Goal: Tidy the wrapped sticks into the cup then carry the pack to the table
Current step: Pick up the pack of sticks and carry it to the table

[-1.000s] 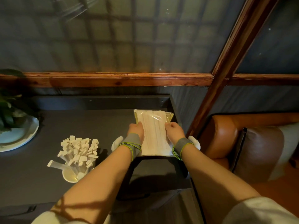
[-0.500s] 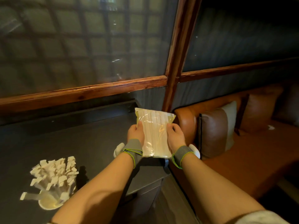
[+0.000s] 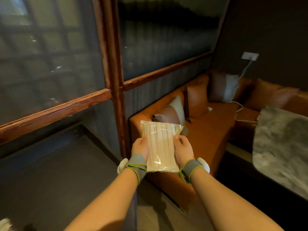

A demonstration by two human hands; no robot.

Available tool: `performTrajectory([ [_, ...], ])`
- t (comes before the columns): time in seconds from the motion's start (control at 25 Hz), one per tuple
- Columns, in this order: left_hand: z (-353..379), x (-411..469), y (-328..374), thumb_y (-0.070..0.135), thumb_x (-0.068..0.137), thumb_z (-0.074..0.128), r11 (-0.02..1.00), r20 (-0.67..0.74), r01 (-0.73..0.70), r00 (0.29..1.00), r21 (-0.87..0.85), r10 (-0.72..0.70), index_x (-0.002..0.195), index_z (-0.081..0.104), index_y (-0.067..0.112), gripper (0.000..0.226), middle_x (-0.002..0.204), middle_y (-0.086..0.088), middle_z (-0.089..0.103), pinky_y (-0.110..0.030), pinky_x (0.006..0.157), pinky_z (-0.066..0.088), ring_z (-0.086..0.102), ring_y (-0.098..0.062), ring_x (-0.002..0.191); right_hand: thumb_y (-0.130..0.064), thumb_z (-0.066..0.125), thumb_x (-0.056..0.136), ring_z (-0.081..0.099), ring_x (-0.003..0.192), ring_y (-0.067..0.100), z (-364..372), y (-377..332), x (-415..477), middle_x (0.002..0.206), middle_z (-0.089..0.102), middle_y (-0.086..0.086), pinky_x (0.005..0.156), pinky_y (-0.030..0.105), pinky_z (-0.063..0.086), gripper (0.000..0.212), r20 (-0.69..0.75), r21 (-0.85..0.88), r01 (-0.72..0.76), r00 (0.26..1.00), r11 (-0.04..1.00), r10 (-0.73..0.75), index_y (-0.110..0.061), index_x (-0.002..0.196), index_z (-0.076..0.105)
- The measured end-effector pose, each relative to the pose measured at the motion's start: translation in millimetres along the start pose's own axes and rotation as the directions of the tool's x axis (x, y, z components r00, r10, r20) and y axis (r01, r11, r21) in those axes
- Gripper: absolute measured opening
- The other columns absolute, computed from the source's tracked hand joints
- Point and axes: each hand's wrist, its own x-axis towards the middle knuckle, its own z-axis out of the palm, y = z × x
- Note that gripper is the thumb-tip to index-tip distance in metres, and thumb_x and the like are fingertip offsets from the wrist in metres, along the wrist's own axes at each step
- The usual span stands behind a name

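We take this for a café or restaurant seating booth, dim and warmly lit. Our landmark is the orange leather bench [image 3: 205, 135], built along the wall and turning a corner at its far end. Brown and cream cushions [image 3: 196, 100] lean against its back. Directly behind the bench rise wood-framed panels of ribbed, smoked glass [image 3: 163, 47] that work as a partition. In front of the bench, to its right, stands a marble-patterned table [image 3: 281, 147]. To the bench's left sits a dark service counter [image 3: 55, 172]. Above the bench's far end a wall socket [image 3: 250, 56] feeds a white cable [image 3: 245, 70] down onto the seat.
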Motion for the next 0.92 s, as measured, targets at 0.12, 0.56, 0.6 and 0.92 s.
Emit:
performTrajectory([
  [0.12,65,-2,12,0.047,0.092,0.040,0.995,0.105,-0.071,0.992,0.065,0.064,0.083,0.062,0.007,0.047,0.107,-0.022,0.067,-0.048,0.098,0.047,0.062,-0.039,0.107,-0.035,0.042,0.095,0.051,0.068,0.014,-60,-1,15,0.077,0.056,-0.003,0.061,0.026,0.042,0.019,-0.096,0.033,0.012,0.995,0.999,-0.009,-0.025,0.089,0.056],
  [0.56,350,-77,25,0.038,0.094,0.044,0.992,0.350,-0.125,0.930,0.011,0.114,0.070,0.056,0.016,0.035,0.095,-0.016,0.065,-0.045,0.094,0.050,0.063,-0.034,0.096,-0.035,0.045,0.093,0.055,0.073,0.017,-339,23,61,0.078,0.057,-0.001,0.074,0.035,0.050,0.020,-0.383,0.154,0.025,0.923,0.988,0.037,-0.025,0.082,0.058],
  [0.6,375,-89,26,0.037,0.095,0.044,0.993,0.370,-0.121,0.923,0.015,0.107,0.068,0.054,0.017,0.035,0.093,-0.015,0.064,-0.044,0.092,0.049,0.063,-0.034,0.096,-0.036,0.046,0.093,0.055,0.073,0.017,-366,29,64,0.078,0.057,0.000,0.076,0.037,0.050,0.020,-0.408,0.159,0.022,0.912,0.987,0.046,-0.025,0.082,0.058],
  [0.92,546,-138,12,0.041,0.094,0.043,0.985,0.548,-0.137,0.834,0.102,0.059,0.092,0.061,0.015,0.032,0.108,-0.017,0.067,-0.050,0.097,0.049,0.063,-0.036,0.105,-0.037,0.048,0.091,0.050,0.070,0.017,-532,68,80,0.077,0.054,0.000,0.070,0.033,0.045,0.019,-0.560,0.234,0.013,0.819,0.972,0.124,-0.021,0.087,0.059],
])
